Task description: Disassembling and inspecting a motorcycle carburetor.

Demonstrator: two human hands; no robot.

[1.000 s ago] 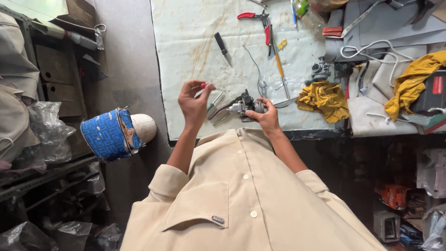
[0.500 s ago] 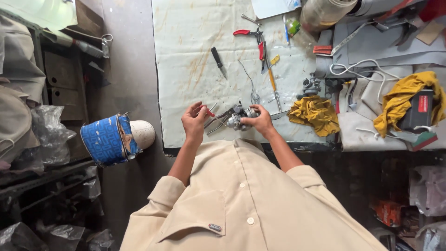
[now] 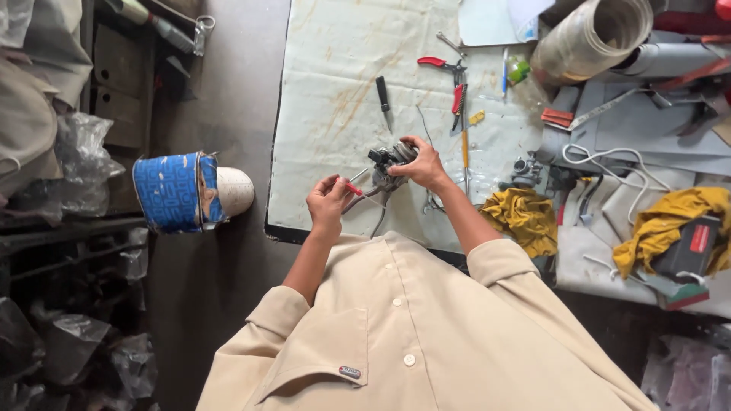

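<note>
My right hand [image 3: 423,165] grips a small grey metal engine part [image 3: 389,164], like a carburettor, held just above the pale worktable [image 3: 335,99]. My left hand [image 3: 329,202] is closed on a screwdriver with a red handle [image 3: 352,186], its thin shaft pointing toward the metal part. A hose or cable hangs from the part toward my beige shirt.
On the table lie a black-handled tool [image 3: 383,99], red-handled pliers [image 3: 442,65], a yellow-handled screwdriver [image 3: 464,144], another metal part [image 3: 525,171] and yellow rags [image 3: 525,217]. A blue wrapped container [image 3: 179,192] stands left of the table, and a roll [image 3: 590,38] lies at the back right.
My left hand came down from a raised position and brought the red screwdriver to the metal part. The camera view shifted, so the table sits further right.
</note>
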